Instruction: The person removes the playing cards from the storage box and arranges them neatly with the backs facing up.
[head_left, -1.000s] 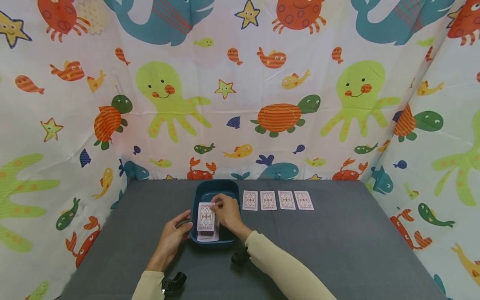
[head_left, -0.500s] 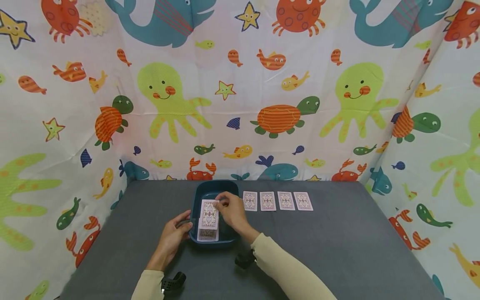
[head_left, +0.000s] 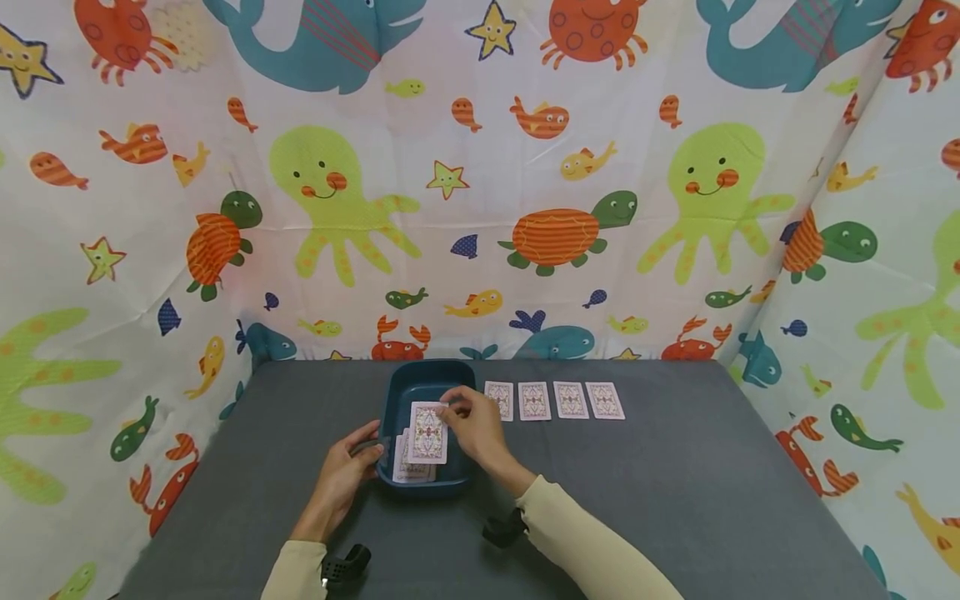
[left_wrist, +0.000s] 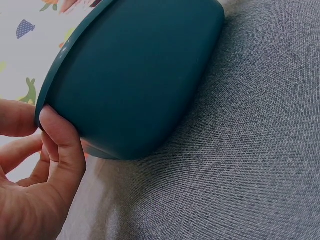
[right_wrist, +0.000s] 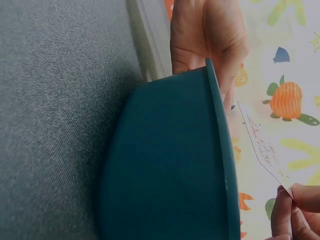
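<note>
A dark teal plastic bin (head_left: 426, 379) stands on the grey cloth. My left hand (head_left: 343, 479) pinches its left rim between thumb and fingers; the left wrist view shows the thumb (left_wrist: 62, 127) against the outer wall. Over the bin, my right hand (head_left: 480, 429) pinches a playing card (head_left: 428, 437) by its upper right corner, patterned back toward the head camera. In the right wrist view this card (right_wrist: 265, 150) hangs tilted above the rim. Below it, more cards (head_left: 411, 473) lie in the bin's lower left, partly covered.
Right of the bin, several patterned-back cards (head_left: 571, 400) lie in a row on the grey cloth (head_left: 675, 483); my right hand overlaps the nearest one. Behind the table hangs a curtain (head_left: 465, 217) printed with sea animals. Each wrist carries a black strap (head_left: 347, 564).
The right hand has moved right with the card, from above the cards in the bin toward the bin's middle, uncovering more of them. The left hand stays at the rim.
</note>
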